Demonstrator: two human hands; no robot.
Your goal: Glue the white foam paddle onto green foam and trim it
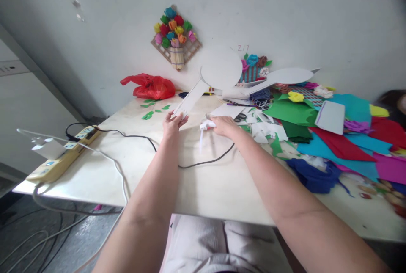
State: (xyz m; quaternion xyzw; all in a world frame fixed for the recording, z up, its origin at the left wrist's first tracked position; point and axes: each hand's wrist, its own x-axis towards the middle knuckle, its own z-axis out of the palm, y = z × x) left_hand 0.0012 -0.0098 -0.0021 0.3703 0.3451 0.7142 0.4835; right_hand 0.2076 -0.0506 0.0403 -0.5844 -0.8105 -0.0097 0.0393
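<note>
As left grip holds white paddle | right grip clasps glue gun | littered table | pale wall

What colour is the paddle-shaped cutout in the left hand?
White; the cutout shows best in the head view.

So it's just the one cam, worn on the head, facing forward and tilted down. Lap is right up close at the bottom, forearms run away from the lens, and the left hand and right hand land around mid-frame. Bench spans the middle, wall fills the top, a bit of floor lower left. Pretty wide view tbh.
</note>
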